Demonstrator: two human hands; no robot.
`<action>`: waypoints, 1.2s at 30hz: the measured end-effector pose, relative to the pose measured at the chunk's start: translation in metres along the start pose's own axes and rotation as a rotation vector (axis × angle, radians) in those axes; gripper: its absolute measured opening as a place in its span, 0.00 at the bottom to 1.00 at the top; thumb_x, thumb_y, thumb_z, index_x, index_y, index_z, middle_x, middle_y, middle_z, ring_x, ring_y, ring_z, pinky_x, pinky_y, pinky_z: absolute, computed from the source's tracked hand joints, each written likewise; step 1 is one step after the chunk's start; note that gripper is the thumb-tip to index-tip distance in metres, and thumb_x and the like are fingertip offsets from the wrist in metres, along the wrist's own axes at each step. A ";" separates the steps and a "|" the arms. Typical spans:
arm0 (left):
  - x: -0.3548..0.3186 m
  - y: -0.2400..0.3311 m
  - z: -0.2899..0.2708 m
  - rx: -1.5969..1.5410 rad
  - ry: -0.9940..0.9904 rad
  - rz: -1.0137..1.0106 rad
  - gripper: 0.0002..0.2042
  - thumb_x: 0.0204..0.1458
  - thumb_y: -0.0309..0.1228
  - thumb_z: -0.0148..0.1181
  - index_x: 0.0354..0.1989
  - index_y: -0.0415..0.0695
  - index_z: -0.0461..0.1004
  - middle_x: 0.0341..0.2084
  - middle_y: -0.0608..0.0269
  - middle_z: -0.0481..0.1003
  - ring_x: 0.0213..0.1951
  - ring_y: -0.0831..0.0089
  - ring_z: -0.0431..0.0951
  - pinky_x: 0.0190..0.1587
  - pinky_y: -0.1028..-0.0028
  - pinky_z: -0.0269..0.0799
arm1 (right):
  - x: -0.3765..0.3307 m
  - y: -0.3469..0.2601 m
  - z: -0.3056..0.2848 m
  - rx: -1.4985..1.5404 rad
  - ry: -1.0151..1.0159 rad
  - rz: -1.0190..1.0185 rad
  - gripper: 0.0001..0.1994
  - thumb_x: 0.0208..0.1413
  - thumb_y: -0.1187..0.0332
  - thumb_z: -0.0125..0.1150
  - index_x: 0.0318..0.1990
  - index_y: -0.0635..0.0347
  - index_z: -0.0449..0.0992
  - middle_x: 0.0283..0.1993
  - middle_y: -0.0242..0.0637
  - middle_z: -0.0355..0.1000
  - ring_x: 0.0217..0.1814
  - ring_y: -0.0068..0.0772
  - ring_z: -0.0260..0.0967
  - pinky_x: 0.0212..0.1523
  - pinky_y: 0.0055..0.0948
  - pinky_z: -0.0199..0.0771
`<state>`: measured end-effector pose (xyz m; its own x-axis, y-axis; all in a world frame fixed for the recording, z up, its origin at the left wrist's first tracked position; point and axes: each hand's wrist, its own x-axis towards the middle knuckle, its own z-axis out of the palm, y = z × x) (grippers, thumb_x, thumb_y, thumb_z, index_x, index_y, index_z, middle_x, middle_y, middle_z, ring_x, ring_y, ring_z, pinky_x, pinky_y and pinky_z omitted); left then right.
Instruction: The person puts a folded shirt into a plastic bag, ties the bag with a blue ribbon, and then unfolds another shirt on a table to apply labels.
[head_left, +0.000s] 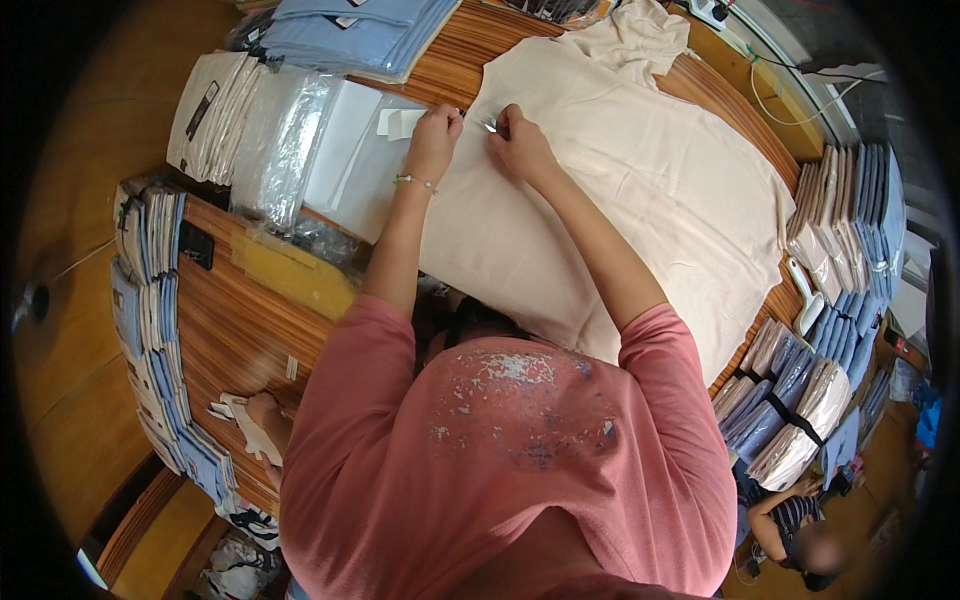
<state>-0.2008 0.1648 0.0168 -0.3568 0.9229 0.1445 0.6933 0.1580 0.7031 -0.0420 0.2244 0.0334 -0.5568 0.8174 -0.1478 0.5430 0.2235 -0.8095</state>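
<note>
A cream knitted garment [640, 210] lies spread out, its far end bunched up. Over its left edge my left hand [433, 140] is closed, a small dark bit showing at its fingertips; what it grips is too small to name. My right hand [522, 148] is closed too, just above the cloth, with a small shiny metal tool [489, 126] poking out of its fingers toward the left hand. Fingers hide most of that tool. White card pieces [400, 124] lie left of my left hand on clear plastic bags [350, 170].
Bagged blue garments [350, 35] stand at the far left, cream ones [208, 115] nearer. More folded stacks line the right edge beside a white-handled tool [803, 298]. A phone [196, 244] lies left. Another person's hand [268, 425] holds cloth at lower left; another person [800, 525] is at lower right.
</note>
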 end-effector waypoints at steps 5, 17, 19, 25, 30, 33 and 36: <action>0.002 -0.008 -0.009 -0.245 0.016 -0.117 0.05 0.50 0.26 0.54 0.30 0.36 0.71 0.24 0.59 0.73 0.26 0.70 0.73 0.31 0.73 0.69 | -0.001 -0.010 0.001 -0.150 -0.037 -0.023 0.14 0.46 0.68 0.55 0.39 0.64 0.64 0.34 0.51 0.71 0.38 0.52 0.70 0.39 0.43 0.69; -0.005 0.008 -0.020 -0.183 0.075 0.008 0.06 0.50 0.27 0.55 0.31 0.37 0.72 0.28 0.61 0.71 0.25 0.74 0.68 0.31 0.75 0.66 | 0.001 -0.031 0.002 -0.108 -0.095 -0.020 0.15 0.43 0.64 0.61 0.37 0.62 0.68 0.32 0.48 0.73 0.36 0.49 0.71 0.37 0.41 0.70; -0.005 0.011 -0.021 -0.175 0.060 -0.008 0.06 0.50 0.27 0.55 0.32 0.37 0.72 0.28 0.62 0.71 0.25 0.74 0.68 0.30 0.75 0.66 | 0.003 -0.029 0.004 -0.077 -0.091 -0.023 0.14 0.43 0.64 0.61 0.35 0.62 0.69 0.32 0.48 0.73 0.36 0.49 0.72 0.37 0.41 0.70; -0.005 0.011 -0.021 -0.151 0.038 -0.008 0.06 0.49 0.27 0.55 0.32 0.37 0.72 0.27 0.61 0.71 0.25 0.74 0.68 0.31 0.75 0.66 | 0.011 -0.022 0.010 -0.046 -0.101 -0.041 0.13 0.42 0.63 0.60 0.33 0.61 0.71 0.31 0.47 0.74 0.36 0.48 0.72 0.37 0.40 0.70; -0.008 0.012 -0.021 -0.166 0.061 0.009 0.06 0.49 0.27 0.55 0.32 0.37 0.72 0.27 0.61 0.72 0.26 0.74 0.69 0.31 0.75 0.66 | 0.013 -0.021 0.009 -0.039 -0.120 -0.019 0.13 0.42 0.62 0.61 0.33 0.61 0.72 0.32 0.47 0.74 0.36 0.48 0.72 0.37 0.40 0.70; -0.008 0.013 -0.021 -0.162 0.058 -0.006 0.05 0.49 0.26 0.55 0.31 0.37 0.72 0.27 0.62 0.72 0.26 0.74 0.69 0.31 0.76 0.66 | 0.013 -0.019 0.009 -0.029 -0.131 -0.029 0.13 0.42 0.63 0.61 0.33 0.61 0.72 0.32 0.46 0.74 0.36 0.47 0.72 0.37 0.39 0.70; -0.006 0.015 -0.022 -0.152 0.047 -0.017 0.05 0.49 0.27 0.55 0.31 0.37 0.72 0.26 0.62 0.72 0.26 0.74 0.69 0.31 0.76 0.66 | 0.014 -0.018 0.010 -0.025 -0.118 -0.035 0.13 0.43 0.63 0.60 0.33 0.61 0.72 0.32 0.46 0.74 0.36 0.47 0.72 0.38 0.39 0.71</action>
<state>-0.2020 0.1540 0.0418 -0.3992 0.9026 0.1613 0.5855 0.1156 0.8024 -0.0660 0.2263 0.0403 -0.6450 0.7412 -0.1861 0.5365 0.2658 -0.8009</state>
